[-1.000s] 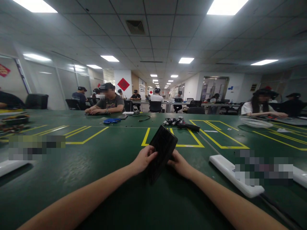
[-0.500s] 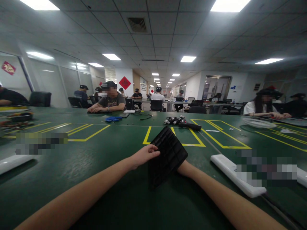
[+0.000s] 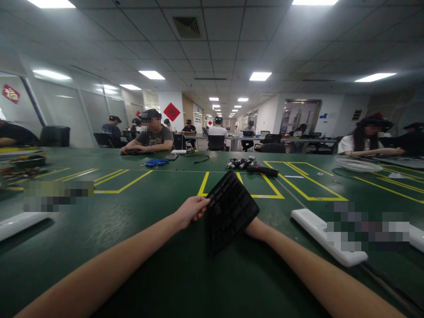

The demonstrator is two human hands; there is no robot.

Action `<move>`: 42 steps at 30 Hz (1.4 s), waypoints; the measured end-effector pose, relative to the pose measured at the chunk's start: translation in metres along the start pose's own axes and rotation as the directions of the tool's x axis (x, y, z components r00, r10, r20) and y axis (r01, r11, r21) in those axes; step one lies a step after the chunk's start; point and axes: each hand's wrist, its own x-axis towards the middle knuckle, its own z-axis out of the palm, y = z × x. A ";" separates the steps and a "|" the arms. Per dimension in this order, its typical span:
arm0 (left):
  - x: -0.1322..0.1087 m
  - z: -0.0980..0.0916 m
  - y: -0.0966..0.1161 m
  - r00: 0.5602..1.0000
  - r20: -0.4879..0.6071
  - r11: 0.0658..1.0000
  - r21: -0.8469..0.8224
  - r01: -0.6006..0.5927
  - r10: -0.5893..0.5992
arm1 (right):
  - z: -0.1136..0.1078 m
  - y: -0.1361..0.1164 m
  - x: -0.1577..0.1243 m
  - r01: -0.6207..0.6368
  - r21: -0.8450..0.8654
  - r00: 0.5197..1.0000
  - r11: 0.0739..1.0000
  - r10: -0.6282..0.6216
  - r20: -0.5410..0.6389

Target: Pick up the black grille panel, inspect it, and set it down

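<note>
A black tray [image 3: 232, 210] with a grid of square compartments is held up over the green table, tilted with its compartments facing me. My right hand [image 3: 255, 229] grips it from behind at the lower right; the tray hides those fingers. On the other side, my left hand [image 3: 192, 211] is closed in a pinch, thumb and index fingertip at the tray's left edge, the other fingers curled. Whether anything small sits in that pinch cannot be made out. The compartments look dark, and their contents do not show.
Yellow tape outlines [image 3: 271, 194] mark the green table [image 3: 139, 247]. Beyond the tray lie a bundle of cables [image 3: 240, 163], a black handle-like object [image 3: 265, 170] and a blue item [image 3: 157, 162]. White power strips [image 3: 318, 229] flank my arms. Co-workers sit across the table.
My left hand has drawn back leftward from the tray's face to its left edge, its fingers curling into a pinch. The tray has turned slightly; my right hand stays behind it.
</note>
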 end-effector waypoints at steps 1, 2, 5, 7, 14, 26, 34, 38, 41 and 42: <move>-0.003 0.001 0.001 0.999 0.044 1.000 0.019 -0.024 0.024 | 0.001 0.001 0.000 0.008 0.005 1.000 1.000 -0.008 -0.003; -0.005 0.002 0.002 0.995 0.087 0.999 0.009 -0.040 0.039 | 0.001 0.002 0.000 0.016 0.010 1.000 1.000 -0.016 -0.008; -0.010 0.003 0.005 0.974 0.220 0.997 -0.056 -0.049 0.060 | 0.002 0.002 0.000 0.028 0.033 1.000 0.999 -0.028 -0.010; -0.011 0.003 0.005 0.957 0.287 0.996 -0.085 -0.030 0.054 | 0.002 0.000 0.000 0.027 0.062 1.000 0.998 -0.026 -0.013; -0.007 0.009 0.001 0.930 0.365 0.988 -0.156 0.019 0.040 | 0.002 -0.001 0.002 0.043 0.108 0.999 0.993 -0.046 0.029; -0.011 0.016 -0.006 0.901 0.150 0.860 0.271 -0.433 0.406 | 0.002 -0.002 -0.001 0.010 0.043 1.000 0.999 -0.009 -0.028; -0.015 0.022 -0.005 0.870 0.099 0.538 0.750 -0.385 0.484 | 0.001 -0.007 0.000 -0.006 -0.010 1.000 1.000 0.006 -0.004; -0.010 0.023 -0.007 0.875 0.108 0.499 0.786 -0.366 0.472 | 0.006 -0.003 0.000 0.006 -0.030 1.000 1.000 -0.006 -0.019; -0.009 0.021 -0.008 0.873 0.111 0.552 0.735 -0.394 0.475 | 0.008 -0.001 0.000 0.005 -0.033 1.000 0.999 -0.005 -0.019; -0.009 0.020 -0.009 0.872 0.110 0.571 0.716 -0.403 0.478 | 0.008 0.000 0.000 0.003 -0.030 1.000 1.000 -0.004 -0.019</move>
